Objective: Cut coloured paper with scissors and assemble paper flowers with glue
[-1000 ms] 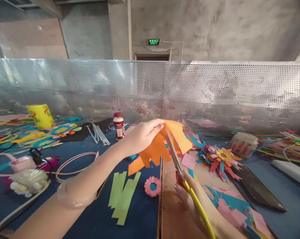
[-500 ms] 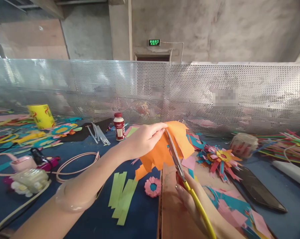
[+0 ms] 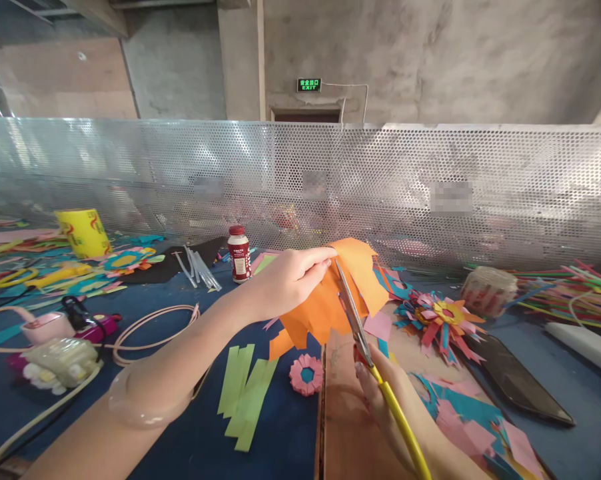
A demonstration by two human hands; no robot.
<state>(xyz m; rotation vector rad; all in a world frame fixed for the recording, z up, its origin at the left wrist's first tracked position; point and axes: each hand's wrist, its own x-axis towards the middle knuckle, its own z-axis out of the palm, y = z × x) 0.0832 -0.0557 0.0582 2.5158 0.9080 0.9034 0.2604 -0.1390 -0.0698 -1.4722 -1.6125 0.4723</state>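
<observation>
Above the blue surface (image 3: pixel 290 440), a jagged orange paper sheet (image 3: pixel 330 300) is pinched at its top edge by the left hand (image 3: pixel 288 280), fingers pressed together. Yellow-handled steel scissors (image 3: pixel 368 353) are gripped by the right hand (image 3: pixel 388 400), blades nearly closed in the paper. Light green paper strips (image 3: pixel 243 393) lie below.

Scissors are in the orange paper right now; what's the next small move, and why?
Probably open the scissors slightly and draw them back toward the right hand: the blades look nearly closed, tips almost at the left hand pinching the orange paper, so this slit seems finished.
</observation>
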